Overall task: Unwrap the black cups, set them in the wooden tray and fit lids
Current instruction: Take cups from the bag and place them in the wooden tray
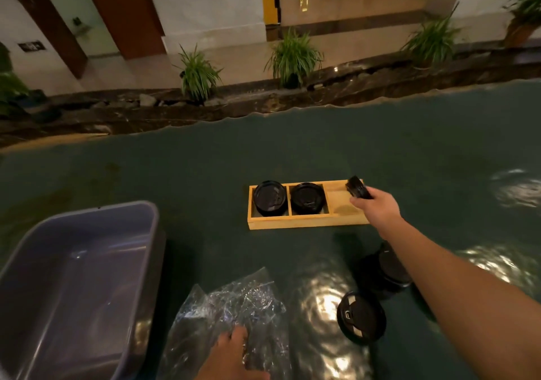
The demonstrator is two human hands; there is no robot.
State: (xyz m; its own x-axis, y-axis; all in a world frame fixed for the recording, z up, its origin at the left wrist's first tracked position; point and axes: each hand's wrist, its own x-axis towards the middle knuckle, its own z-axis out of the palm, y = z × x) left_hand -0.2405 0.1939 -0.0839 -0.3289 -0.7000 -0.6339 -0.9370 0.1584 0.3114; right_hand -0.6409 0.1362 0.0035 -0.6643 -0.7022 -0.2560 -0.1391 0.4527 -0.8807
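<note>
A wooden tray (307,223) lies on the dark green table, divided into three compartments. A lidded black cup (270,198) stands in the left one and another (308,198) in the middle one. My right hand (377,204) holds a third black cup (357,187), tilted, over the tray's right compartment. Near me, my left hand (231,353) rests flat on crumpled clear plastic wrap (234,303). A loose black lid (360,316) lies on the table at the front right. More black cups (380,274) lie partly hidden under my right forearm.
A grey plastic bin (73,277) stands at the front left, beside the wrap. Beyond the table's far edge runs a dark rocky strip with potted green plants (292,57). Light glare spots the tabletop at the right.
</note>
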